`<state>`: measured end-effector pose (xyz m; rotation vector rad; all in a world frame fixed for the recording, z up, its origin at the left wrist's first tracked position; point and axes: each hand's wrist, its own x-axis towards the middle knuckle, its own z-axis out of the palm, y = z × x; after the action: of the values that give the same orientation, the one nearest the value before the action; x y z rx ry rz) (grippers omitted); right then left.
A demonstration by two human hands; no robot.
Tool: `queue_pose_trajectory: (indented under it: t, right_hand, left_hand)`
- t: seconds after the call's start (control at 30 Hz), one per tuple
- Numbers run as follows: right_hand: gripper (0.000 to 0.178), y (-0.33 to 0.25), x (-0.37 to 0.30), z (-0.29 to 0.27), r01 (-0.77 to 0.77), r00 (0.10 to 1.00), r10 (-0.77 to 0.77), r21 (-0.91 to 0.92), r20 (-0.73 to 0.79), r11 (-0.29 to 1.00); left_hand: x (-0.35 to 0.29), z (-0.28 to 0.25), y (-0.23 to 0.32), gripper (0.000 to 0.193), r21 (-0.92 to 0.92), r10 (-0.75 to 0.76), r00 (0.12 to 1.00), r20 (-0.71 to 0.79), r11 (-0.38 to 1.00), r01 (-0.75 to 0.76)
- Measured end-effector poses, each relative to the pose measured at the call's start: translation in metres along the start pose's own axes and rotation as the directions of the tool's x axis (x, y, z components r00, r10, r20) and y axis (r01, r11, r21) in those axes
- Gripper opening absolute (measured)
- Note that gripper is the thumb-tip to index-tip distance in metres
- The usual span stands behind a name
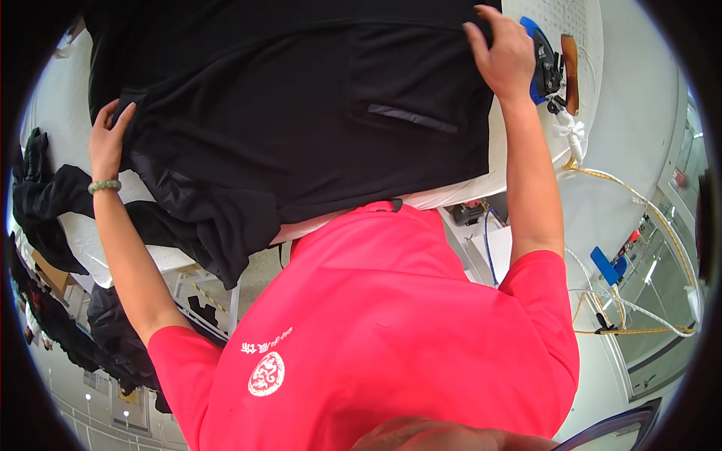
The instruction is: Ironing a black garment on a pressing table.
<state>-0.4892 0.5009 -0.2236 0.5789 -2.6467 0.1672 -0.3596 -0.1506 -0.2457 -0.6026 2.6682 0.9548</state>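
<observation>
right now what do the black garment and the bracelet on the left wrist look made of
Black garment: soft matte knit-like fabric, judging by its limp folds and dull surface. Bracelet: pale green rounded beads, smooth, maybe stone or glass; cannot tell which.

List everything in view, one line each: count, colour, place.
black garment: one, black with a grey pocket strip, spread over the padded table
padded table: one, white, under the garment
iron: one, blue and black, on the table's right end
cords: several, yellow and white, hanging at right
dark clothes: a pile, black, off the table's left edge
bracelet: one, pale green beads, left wrist
left hand: flat on the garment's left edge
right hand: fingers on the garment's far right edge
</observation>
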Motion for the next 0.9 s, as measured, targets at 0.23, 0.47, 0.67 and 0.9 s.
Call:
queue_pose_trajectory:
  t: [0.23,0.47,0.67,0.9]
  right_hand:
    - [0.026,0.001,0.012,-0.034,-0.058,0.919,-0.025,0.196,0.394,0.979]
    - [0.031,-0.007,-0.011,-0.033,0.026,1.000,-0.027,0.040,0.016,0.999]
    - [0.040,0.033,-0.120,-0.093,-0.832,0.528,0.516,0.289,0.675,0.473]
    - [0.035,0.021,-0.191,-0.112,-0.959,0.207,0.094,0.183,0.974,0.216]
  left_hand:
    - [0.000,-0.012,0.012,0.047,0.026,0.120,0.964,-0.236,0.993,-0.117]
    - [-0.021,0.035,0.075,0.041,0.406,-0.025,0.920,-0.390,0.892,0.197]
    - [-0.209,0.080,0.160,0.020,-0.530,0.019,0.960,-0.278,0.831,-0.170]
    - [-0.364,0.197,0.155,0.030,-0.869,-0.559,0.745,0.363,0.085,0.487]
